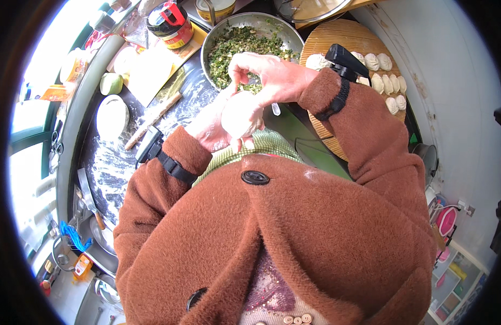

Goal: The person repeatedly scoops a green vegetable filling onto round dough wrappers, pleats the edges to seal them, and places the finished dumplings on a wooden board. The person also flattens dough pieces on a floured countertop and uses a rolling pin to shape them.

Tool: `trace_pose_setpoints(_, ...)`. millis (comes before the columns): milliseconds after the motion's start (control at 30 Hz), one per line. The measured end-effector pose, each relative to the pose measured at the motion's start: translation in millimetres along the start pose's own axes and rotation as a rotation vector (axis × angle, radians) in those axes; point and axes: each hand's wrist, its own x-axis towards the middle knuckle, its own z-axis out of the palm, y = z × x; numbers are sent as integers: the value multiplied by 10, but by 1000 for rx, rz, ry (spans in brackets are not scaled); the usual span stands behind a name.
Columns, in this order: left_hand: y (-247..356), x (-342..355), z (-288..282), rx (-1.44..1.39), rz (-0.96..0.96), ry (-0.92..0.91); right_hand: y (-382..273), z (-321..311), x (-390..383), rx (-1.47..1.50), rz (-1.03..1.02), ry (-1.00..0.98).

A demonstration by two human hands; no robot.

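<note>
A dark bench dusted with flour fills the left of the frame, its curved edge running beside a bright window. A round wooden board at right carries rows of pleated white dumplings. Between them a steel bowl holds chopped green filling, just beyond the hands. The left hand cups a soft round dumpling wrapper in a curled grip; the right hand arches over it, fingertips pinched on a small utensil. A wooden rolling pin and a flat dough disc lie to the left, near a red-lidded jar.
</note>
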Motion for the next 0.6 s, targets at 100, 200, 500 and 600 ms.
trace_pose_setpoints(100,-29,-36,-67,2,33,42,40,109,9,251,291,-64)
trace_pose_setpoints(200,-54,-59,-93,53,103,129,96,247,24,704,462,-127)
trace_pose_setpoints(500,-29,-212,-94,-18,341,215,-54,587,-71,807,541,448)
trace_pose_setpoints(600,-24,-208,-120,-14,367,209,-159,611,-116,665,483,585)
